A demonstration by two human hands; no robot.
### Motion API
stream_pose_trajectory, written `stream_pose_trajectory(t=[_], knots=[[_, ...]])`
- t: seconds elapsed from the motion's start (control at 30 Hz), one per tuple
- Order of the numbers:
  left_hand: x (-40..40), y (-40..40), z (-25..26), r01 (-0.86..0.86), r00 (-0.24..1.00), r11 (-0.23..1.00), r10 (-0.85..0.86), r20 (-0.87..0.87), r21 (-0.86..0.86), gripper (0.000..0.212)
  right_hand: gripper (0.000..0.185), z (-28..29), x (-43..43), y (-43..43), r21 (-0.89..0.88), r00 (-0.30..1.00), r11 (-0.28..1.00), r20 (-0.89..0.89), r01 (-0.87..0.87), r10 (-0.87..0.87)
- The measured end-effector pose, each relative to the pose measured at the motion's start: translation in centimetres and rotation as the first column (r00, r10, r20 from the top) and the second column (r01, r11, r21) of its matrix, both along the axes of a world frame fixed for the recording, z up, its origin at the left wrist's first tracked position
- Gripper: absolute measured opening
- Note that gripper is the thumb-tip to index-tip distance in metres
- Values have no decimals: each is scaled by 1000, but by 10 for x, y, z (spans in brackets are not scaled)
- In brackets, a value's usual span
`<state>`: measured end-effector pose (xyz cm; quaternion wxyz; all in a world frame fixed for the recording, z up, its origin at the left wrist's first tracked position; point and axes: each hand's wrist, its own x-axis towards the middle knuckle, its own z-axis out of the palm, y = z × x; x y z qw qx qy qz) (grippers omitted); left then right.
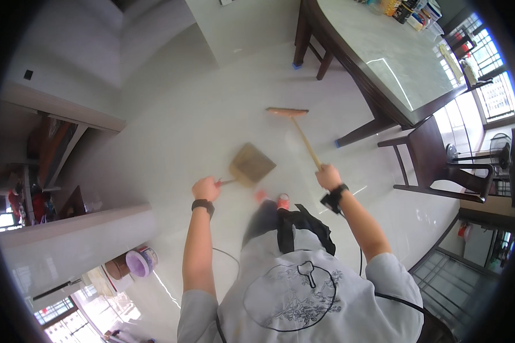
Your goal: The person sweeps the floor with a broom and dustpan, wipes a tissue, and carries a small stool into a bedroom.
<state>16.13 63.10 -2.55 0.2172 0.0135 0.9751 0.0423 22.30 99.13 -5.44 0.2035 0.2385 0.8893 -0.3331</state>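
My left hand grips the short reddish handle of a dustpan, whose tan, somewhat blurred pan is held over the pale glossy floor. In my right hand is the yellowish pole of a broom with a wide, narrow orange head. That head lies farther ahead on the floor, to the right of the dustpan and apart from it. Both wrists wear dark bands, the right one with a small black device. My red shoes show below the dustpan, one of them blurred.
A dark wooden table with a stone-like top stands at the upper right, bottles and packages on it. Beside it is a wooden chair, with a fan beyond. A wall edge juts in at the left; buckets sit at the lower left.
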Motion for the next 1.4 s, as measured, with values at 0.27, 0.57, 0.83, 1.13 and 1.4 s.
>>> stream_pose_trajectory(t=[0.27,0.57,0.83,1.13,1.4], knots=[[21,23,24,-29,996,999,25,91,36,23,27,-38,-24,-16,94,978,993,198,-78,58],[48,13,8,-82,997,995,80,23,58,29,21,53,91,5,-173,833,947,450,-271,321],[74,19,8,-101,994,989,94,63,107,26,29,92,155,14,-374,907,874,392,310,-153],[105,10,10,-99,995,984,99,7,146,22,13,53,152,18,-214,953,929,97,303,-289],[124,19,1,-95,995,984,91,33,153,17,20,-30,105,6,-41,882,900,219,435,-417]])
